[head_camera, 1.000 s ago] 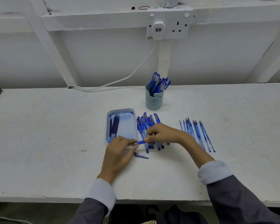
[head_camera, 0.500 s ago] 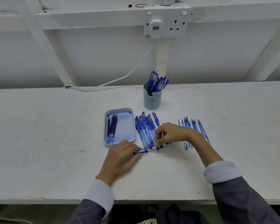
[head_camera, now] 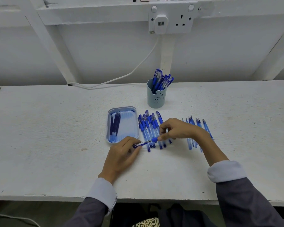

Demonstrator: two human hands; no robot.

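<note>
My left hand (head_camera: 121, 154) pinches a blue pen cap (head_camera: 138, 145) low over the table. My right hand (head_camera: 177, 129) pinches a blue pen (head_camera: 154, 139) by its grip, and the metal tip points at the cap's mouth, just apart from it or barely touching. Behind both hands lies a row of capped blue pens (head_camera: 147, 126). To the right lies a row of uncapped pens (head_camera: 195, 128), partly hidden by my right wrist. A pale blue tray (head_camera: 133, 123) on the left holds several dark refills (head_camera: 115, 125).
A blue-grey cup (head_camera: 155, 97) full of capped pens stands behind the rows. A white cable (head_camera: 121, 77) runs from a wall socket (head_camera: 170, 22) down onto the white table (head_camera: 47, 128). The table's front edge is close below my sleeves.
My left hand dropped to the table and took up the cap that lay there. My right hand brought the pen's tip down and left toward the cap.
</note>
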